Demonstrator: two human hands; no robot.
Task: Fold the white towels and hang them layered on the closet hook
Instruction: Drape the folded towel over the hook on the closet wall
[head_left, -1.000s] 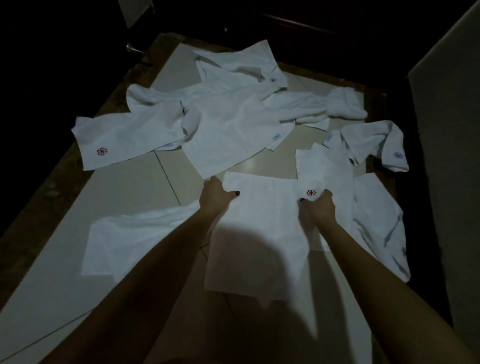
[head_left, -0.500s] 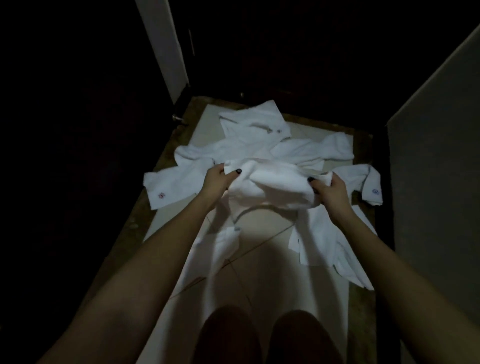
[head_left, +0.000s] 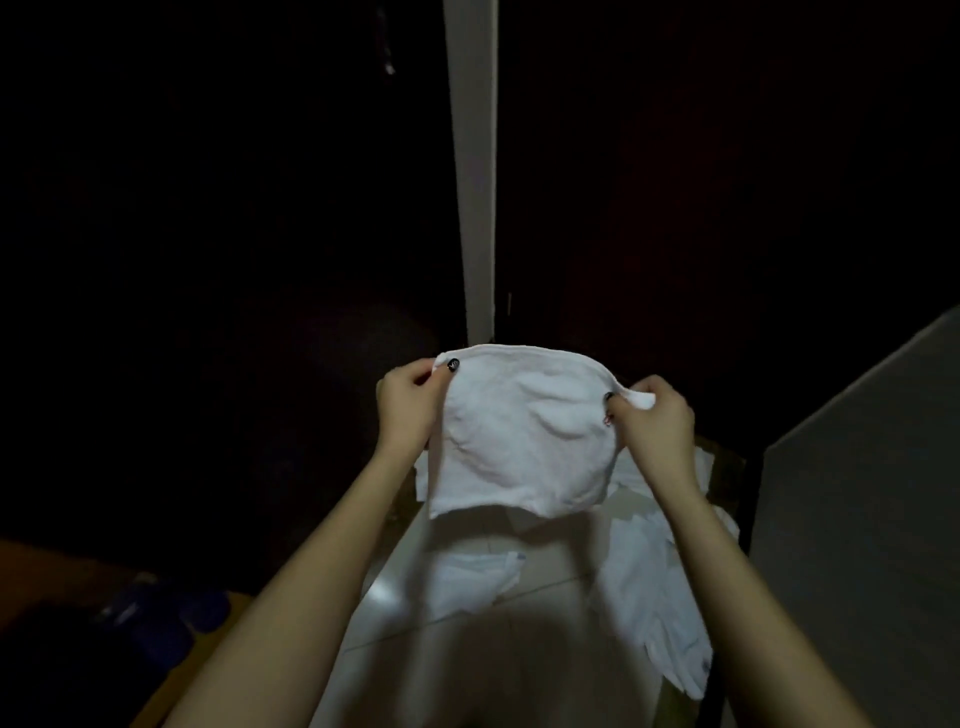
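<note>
Towel (head_left: 524, 436) — soft white terry, folded, rumpled — is held up above the glossy tiled floor (head_left: 457, 649), its top corners pinched by left hand (head_left: 408, 405) and right hand (head_left: 655, 423); more towels (head_left: 649, 597) are strewn below.

Dim home hallway: pale tiled floor (head_left: 415, 654), white door frame (head_left: 474, 208), strewn white towels (head_left: 654, 597).

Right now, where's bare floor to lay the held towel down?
Bare tile between the small crumpled towel and the long towel on the right; more nearer you, in shadow. Crowded behind the held towel.
</note>
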